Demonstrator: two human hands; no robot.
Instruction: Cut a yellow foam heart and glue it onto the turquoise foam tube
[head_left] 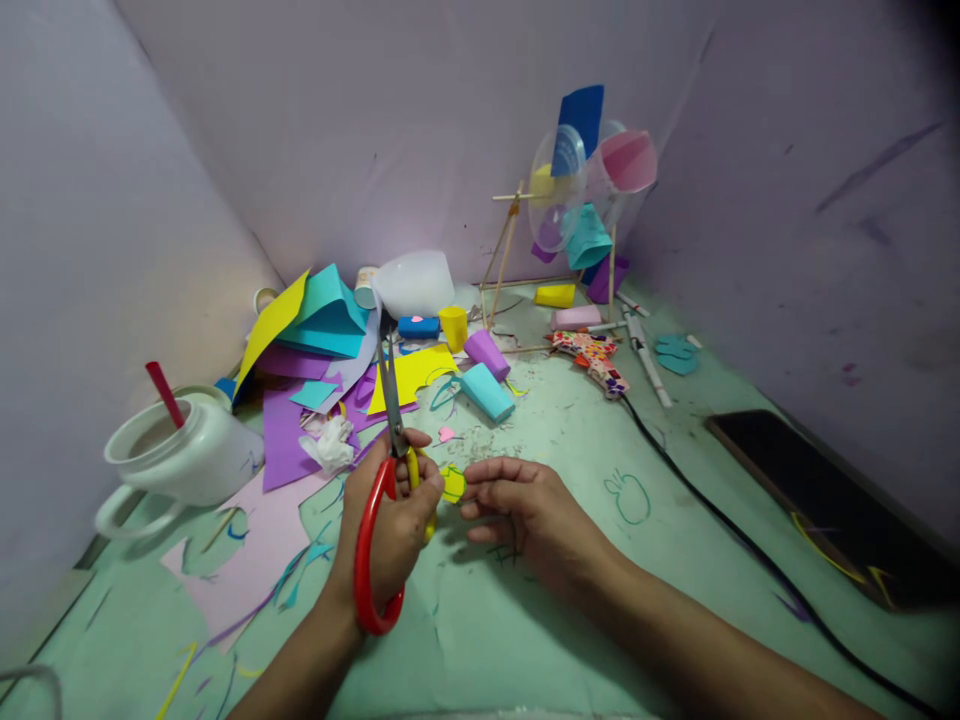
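My left hand (pixel 397 520) is closed around a pair of scissors (pixel 395 400) with one red and one yellow handle. The blades point up and away from me and look nearly together. At the tip of my left thumb is a small yellow paper cutout (pixel 453 484) with green pen lines on it. From the other side, the fingertips of my right hand (pixel 517 500) are closed on its right edge. Just beyond the hands a small pink paper heart (pixel 446 434) lies on the green tabletop (pixel 570 620).
Coloured paper sheets (pixel 289 430) and scraps lie to the left, beside a white jug (pixel 195 460). Behind are small paper cups (pixel 487 392) and a stick-framed wheel (pixel 559 190). A patterned glue gun (pixel 589 358), its black cable (pixel 697 490) and a phone (pixel 810 490) are on the right.
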